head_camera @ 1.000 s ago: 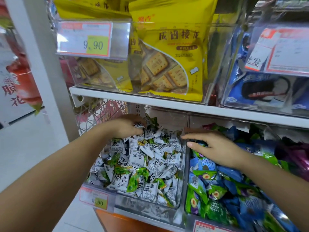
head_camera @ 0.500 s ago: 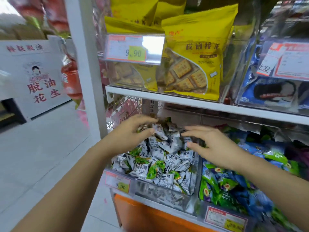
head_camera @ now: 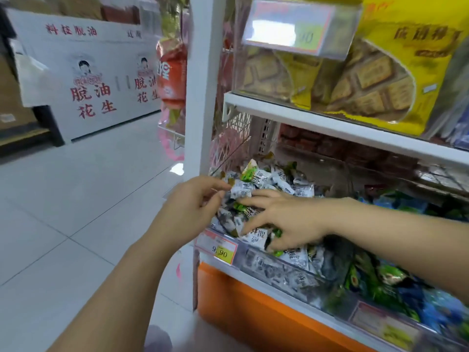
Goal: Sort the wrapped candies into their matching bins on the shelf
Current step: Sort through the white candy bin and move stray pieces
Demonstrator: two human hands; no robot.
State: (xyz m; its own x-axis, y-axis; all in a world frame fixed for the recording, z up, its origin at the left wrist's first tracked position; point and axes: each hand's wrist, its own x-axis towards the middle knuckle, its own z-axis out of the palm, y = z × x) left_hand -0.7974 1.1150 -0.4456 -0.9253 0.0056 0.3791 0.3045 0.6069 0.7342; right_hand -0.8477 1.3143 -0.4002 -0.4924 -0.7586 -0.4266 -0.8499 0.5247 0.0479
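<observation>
Left hand point(head_camera: 193, 207): reaches in from the lower left to the near-left corner of the pile, with thumb and forefinger closed on the end of a white-wrapped candy point(head_camera: 242, 190).
Right hand point(head_camera: 291, 219): lies palm down over the front of the same pile, fingers spread and bent into the wrappers. A green wrapper point(head_camera: 278, 233) shows between two of its lower fingers. Motion blur hides whether it grips anything.
White and green candies point(head_camera: 281, 180): heaped in the clear left bin point(head_camera: 279, 271) on the lower shelf. Most are white with dark characters, with a few green ones among them.
Right bin point(head_camera: 375, 323): just beside the left bin, it holds green and blue wrapped candies point(head_camera: 390, 275), which are blurred.
Lower price tag point(head_camera: 220, 250): fixed to the front left of the left bin, it reads 9.90 on a yellow patch.
Upper shelf point(head_camera: 317, 120): a white board above the bins, carrying yellow biscuit bags point(head_camera: 380, 77) behind a clear front.
Upper price tag point(head_camera: 291, 29): clipped to that clear front, glare-washed, with only "90" legible.
Shelf post point(head_camera: 203, 85): a white upright at the left end of the shelving.
Base panel point(head_camera: 253, 308): orange, below the bins.
Hanging snack bag point(head_camera: 172, 72): red-orange, left of the post.
Banner point(head_camera: 88, 80): white with red characters, across the aisle.
Floor point(head_camera: 76, 212): pale tiles.
</observation>
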